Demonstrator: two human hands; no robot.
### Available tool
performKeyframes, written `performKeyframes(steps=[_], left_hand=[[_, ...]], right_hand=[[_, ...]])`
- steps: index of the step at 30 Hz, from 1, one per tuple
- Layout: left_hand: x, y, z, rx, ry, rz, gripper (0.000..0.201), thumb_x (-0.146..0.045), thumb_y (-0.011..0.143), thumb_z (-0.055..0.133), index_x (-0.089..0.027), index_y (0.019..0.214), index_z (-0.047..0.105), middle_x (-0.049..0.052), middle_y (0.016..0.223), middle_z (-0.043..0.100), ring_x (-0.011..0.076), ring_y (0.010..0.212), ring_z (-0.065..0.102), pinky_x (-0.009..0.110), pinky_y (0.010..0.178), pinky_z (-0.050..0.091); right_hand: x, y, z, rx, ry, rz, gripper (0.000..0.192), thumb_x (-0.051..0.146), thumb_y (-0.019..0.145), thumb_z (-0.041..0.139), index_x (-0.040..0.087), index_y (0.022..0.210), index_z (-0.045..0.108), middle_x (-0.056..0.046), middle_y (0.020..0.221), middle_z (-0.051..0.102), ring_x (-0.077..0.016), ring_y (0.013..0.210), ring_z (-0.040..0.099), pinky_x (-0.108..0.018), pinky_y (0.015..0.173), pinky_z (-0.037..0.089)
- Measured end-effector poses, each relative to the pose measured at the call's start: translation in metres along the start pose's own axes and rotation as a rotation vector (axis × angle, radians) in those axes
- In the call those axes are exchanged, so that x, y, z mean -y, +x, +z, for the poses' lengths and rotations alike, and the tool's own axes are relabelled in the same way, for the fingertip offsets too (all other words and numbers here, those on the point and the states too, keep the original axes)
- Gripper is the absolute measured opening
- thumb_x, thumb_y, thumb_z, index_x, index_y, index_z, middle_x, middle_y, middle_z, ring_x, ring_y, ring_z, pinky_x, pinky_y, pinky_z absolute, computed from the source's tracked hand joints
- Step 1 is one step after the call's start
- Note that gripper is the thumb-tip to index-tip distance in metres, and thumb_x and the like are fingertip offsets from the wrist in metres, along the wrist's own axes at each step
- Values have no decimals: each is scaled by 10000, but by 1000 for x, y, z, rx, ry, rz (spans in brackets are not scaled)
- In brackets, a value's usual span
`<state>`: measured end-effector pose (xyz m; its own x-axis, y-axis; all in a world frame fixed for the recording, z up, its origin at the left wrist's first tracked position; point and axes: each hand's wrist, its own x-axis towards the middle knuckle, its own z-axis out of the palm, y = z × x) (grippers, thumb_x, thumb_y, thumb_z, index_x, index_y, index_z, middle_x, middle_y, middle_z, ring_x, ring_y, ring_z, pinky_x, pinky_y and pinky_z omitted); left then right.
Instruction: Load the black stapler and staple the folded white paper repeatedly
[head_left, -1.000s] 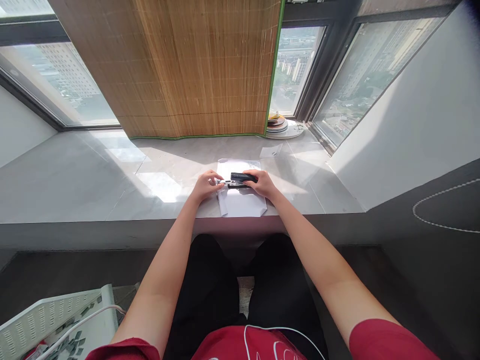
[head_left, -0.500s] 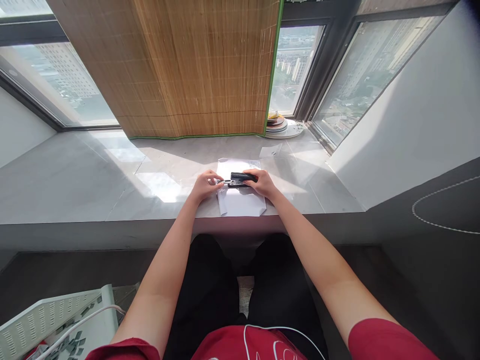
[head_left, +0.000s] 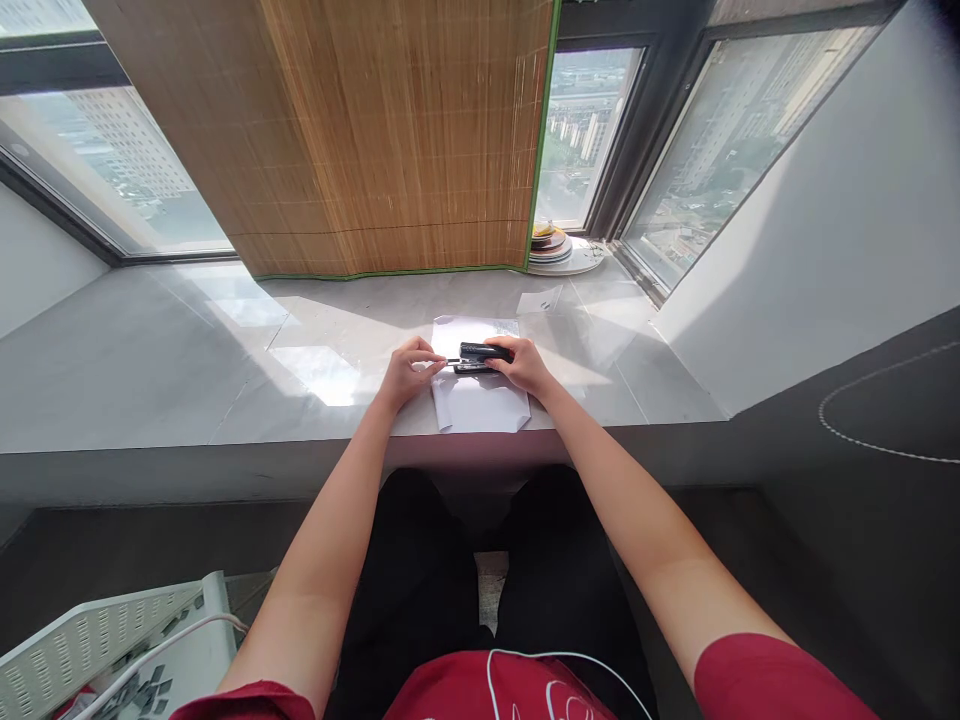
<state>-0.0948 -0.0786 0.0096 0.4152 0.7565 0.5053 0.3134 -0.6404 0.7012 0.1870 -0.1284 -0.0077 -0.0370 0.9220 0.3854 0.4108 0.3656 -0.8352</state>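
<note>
The grey stone ledge [head_left: 150, 370] runs across the middle of the frame, its front edge just below the hands, with wide bare surface to the left and a narrower stretch to the right before the white wall [head_left: 810, 230]. At centre, a black stapler [head_left: 484, 357] lies lengthwise on a sheet of white paper [head_left: 480, 405] whose near edge almost reaches the ledge's front edge. The stapler is slim and dark, with a metal part showing at its left end. The right hand [head_left: 525, 367] is closed around the stapler's right end, grasping it. The left hand [head_left: 405, 370] pinches at the metal tip on the stapler's left end; what its fingers hold there is too small to tell. In the lower left corner a white perforated basket [head_left: 82, 640] holds small grey pieces. A stack of plates [head_left: 555, 250] sits at the ledge's back, beside the bamboo blind [head_left: 390, 140].
</note>
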Motion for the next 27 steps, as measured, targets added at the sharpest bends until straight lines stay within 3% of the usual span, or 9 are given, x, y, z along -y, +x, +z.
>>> performKeyframes(steps=[4, 7, 15, 27], left_hand=[[-2, 0, 0, -86, -26, 9, 138, -396, 918, 810, -275, 939, 872, 70, 1050, 792, 247, 1023, 740, 446, 952, 606], [-3, -1, 0, -132, -65, -6, 135, -360, 935, 788, -263, 982, 869, 63, 1063, 841, 260, 1036, 779, 468, 979, 611], [-3, -2, 0, 10, -28, 18, 69, -330, 877, 830, -276, 888, 871, 53, 993, 853, 275, 994, 774, 477, 942, 615], [1, -1, 0, 42, 27, -42, 91, -341, 863, 828, -282, 903, 885, 52, 988, 854, 296, 1020, 715, 462, 877, 600]], right_hand=[[-1, 1, 0, 2, -2, -4, 319, 265, 833, 799, 222, 1145, 848, -72, 1203, 833, -304, 1137, 766, -443, 1042, 588], [-2, 1, 1, 9, 7, -12, 309, 275, 827, 799, 221, 1128, 850, -70, 1176, 836, -299, 1114, 767, -434, 1014, 594], [-4, 0, 1, 15, 12, -28, 311, 283, 829, 801, 227, 1132, 848, -78, 1186, 826, -298, 1109, 762, -441, 1014, 589], [-2, 0, 0, 3, 29, -28, 330, 324, 822, 804, 223, 1132, 852, -75, 1142, 826, -284, 1061, 750, -427, 983, 583]])
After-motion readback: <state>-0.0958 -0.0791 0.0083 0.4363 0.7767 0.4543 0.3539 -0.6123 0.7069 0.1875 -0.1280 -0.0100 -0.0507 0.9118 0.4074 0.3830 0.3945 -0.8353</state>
